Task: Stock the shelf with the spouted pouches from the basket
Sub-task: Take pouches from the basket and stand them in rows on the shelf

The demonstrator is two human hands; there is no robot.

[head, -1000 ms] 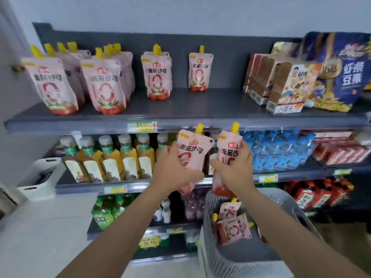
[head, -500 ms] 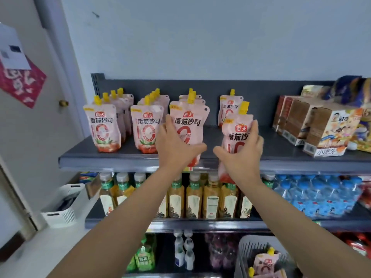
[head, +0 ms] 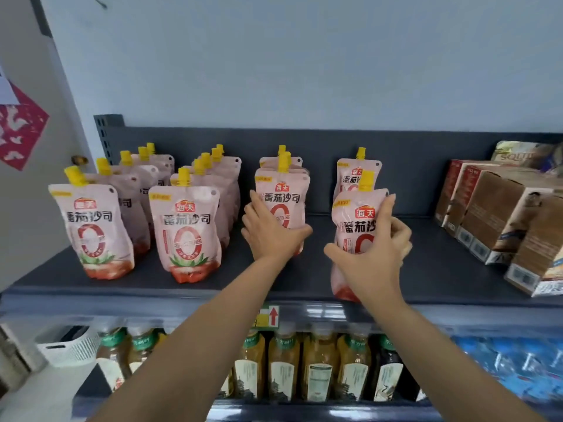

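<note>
On the dark grey top shelf (head: 426,269), against the pale wall, we see four rows of pink spouted pouches with yellow caps. The largest thing on it is the block of brown cartons (head: 499,214) at the right end, well apart from the pouches. The first row (head: 100,226) at the far left and the second row (head: 189,233) beside it run several deep. The third row (head: 295,162) is shorter, and the fourth is a single pouch (head: 355,175) standing near the back panel. Below the shelf we make out a blurred line of tea bottles (head: 316,367).

Our left hand (head: 272,236) grips the left pouch (head: 281,199) upright at the front of the third row, fingers curled round its lower half. We cannot tell whether its base touches the shelf. Our right hand (head: 371,254) grips the right pouch (head: 355,220) round its middle, thumb on the left and fingers up the right edge. This pouch is just in front of the single pouch, its base over the shelf's front lip.
</note>
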